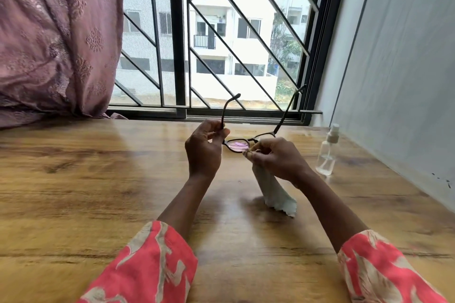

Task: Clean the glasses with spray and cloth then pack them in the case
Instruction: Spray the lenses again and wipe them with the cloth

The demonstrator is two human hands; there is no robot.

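Dark-framed glasses (237,145) are held above the wooden table (98,179), temples open and pointing toward the window. My left hand (204,150) pinches the frame at its left hinge. My right hand (275,157) grips a pale grey cloth (275,194) and presses it around the right lens, which is hidden by my fingers. The cloth's free end hangs down to the table. A clear spray bottle (327,152) with a white nozzle stands upright to the right of my right hand. No case is in view.
A barred window (221,44) runs along the table's far edge. A mauve curtain (56,37) hangs at the back left, and a grey wall (394,81) borders the table on the right, close to the bottle.
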